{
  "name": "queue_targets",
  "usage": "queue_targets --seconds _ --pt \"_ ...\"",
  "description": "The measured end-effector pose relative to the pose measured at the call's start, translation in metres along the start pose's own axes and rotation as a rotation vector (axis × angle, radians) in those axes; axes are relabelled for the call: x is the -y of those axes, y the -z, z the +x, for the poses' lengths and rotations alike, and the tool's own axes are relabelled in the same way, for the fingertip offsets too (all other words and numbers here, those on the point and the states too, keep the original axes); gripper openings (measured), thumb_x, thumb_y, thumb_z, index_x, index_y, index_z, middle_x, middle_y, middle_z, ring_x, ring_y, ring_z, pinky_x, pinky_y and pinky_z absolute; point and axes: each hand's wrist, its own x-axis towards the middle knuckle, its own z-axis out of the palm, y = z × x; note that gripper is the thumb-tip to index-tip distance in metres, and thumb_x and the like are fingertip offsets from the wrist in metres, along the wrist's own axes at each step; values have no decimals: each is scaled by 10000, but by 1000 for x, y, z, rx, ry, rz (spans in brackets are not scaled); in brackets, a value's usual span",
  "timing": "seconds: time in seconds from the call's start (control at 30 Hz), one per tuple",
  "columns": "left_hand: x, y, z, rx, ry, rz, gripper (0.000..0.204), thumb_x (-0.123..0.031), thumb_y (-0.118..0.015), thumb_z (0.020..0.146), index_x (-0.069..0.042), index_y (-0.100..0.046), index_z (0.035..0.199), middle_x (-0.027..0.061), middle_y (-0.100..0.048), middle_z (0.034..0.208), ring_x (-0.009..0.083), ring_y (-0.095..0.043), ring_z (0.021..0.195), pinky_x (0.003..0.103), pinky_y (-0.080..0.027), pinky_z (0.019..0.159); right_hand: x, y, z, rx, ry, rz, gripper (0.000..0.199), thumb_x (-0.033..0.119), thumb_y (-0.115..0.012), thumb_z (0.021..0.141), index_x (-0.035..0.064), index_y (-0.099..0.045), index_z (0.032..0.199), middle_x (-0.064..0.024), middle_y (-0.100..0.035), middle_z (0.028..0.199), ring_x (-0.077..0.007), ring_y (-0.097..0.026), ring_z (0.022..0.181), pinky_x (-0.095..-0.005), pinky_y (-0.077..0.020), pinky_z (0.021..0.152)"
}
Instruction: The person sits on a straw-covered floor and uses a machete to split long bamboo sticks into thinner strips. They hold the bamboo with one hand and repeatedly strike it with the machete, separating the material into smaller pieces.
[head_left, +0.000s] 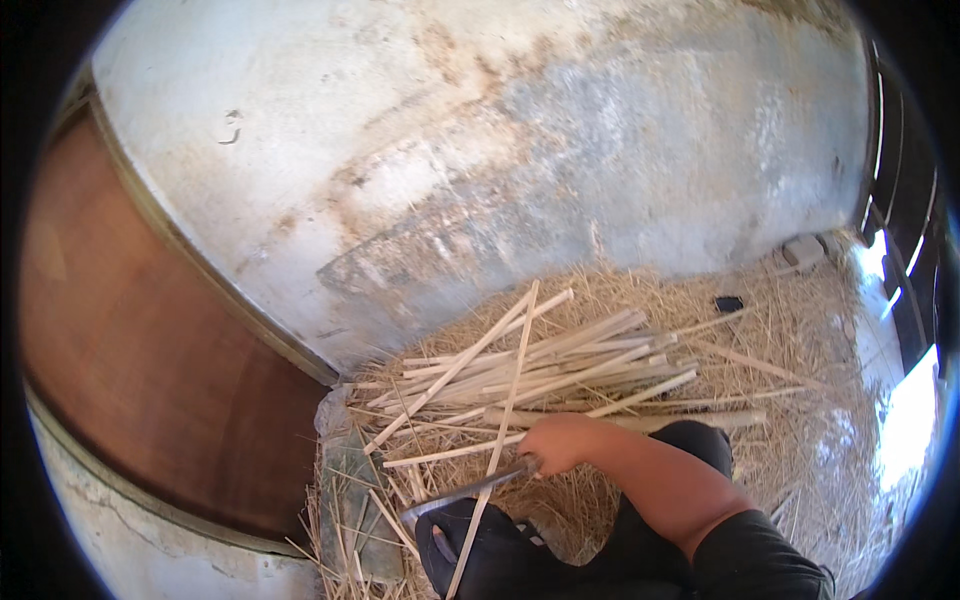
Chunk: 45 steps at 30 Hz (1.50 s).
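Observation:
My right hand is closed around the handle of a long-bladed knife. Its grey blade slants down to the left and crosses a long pale wooden strip. That strip runs from the pile down over my dark-clothed left knee, its lower end leaving the picture. I cannot make out my left hand; a small skin-toned patch shows on the dark cloth, too unclear to name. Beyond my right hand lies a loose pile of pale wooden strips, several crossing one another.
Straw and shavings cover the floor. A stained wall rises behind the pile, with a brown wooden panel at left. A small black object lies on the straw; a greyish object sits by the wall's right end.

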Motion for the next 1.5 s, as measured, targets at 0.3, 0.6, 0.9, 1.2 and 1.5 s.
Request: queue_targets --seconds 0.3,0.6,0.9,1.2,1.5 --pt "-15 5 -10 -93 -15 -32 540 -467 -380 997 12 -590 1131 281 -645 975 480 -611 915 521 -477 782 -41 12 7 -69 -255 53 420 309 -739 730 102 -687 1093 -164 -695 975 -354 -663 924 -467 -518 803" --pt "9 -4 -10 -44 -115 -77 573 -485 -352 1002 22 -602 1093 270 -659 914 471 -628 873 517 -485 778 -44 31 -28 -222 -311 211 329 310 -759 757 90 -698 994 -150 -709 875 -310 -689 830 -433 -527 735" --pt "18 11 -20 -20 -200 -327 575 -451 -341 1016 48 -625 979 286 -648 879 451 -633 863 466 -487 742 -5 20 -19 -88 -67 67 355 228 -778 738 29 -680 1014 -157 -711 900 -284 -697 827 -406 -542 749" --pt "30 -4 -20 -111 -160 -211 503 -390 -383 1012 57 -596 922 270 -636 824 442 -621 773 471 -473 684 5 31 -18 -3 -44 8 432 358 -804 669 91 -700 992 -163 -695 926 -352 -662 905 -454 -519 755" --pt "40 -11 -13 -52 -206 -362 543 -468 -383 1012 21 -616 966 195 -618 740 323 -583 675 439 -458 640 -21 38 -27 -249 -118 82 313 317 -751 722 103 -695 943 -146 -682 845 -345 -661 805 -464 -512 713"
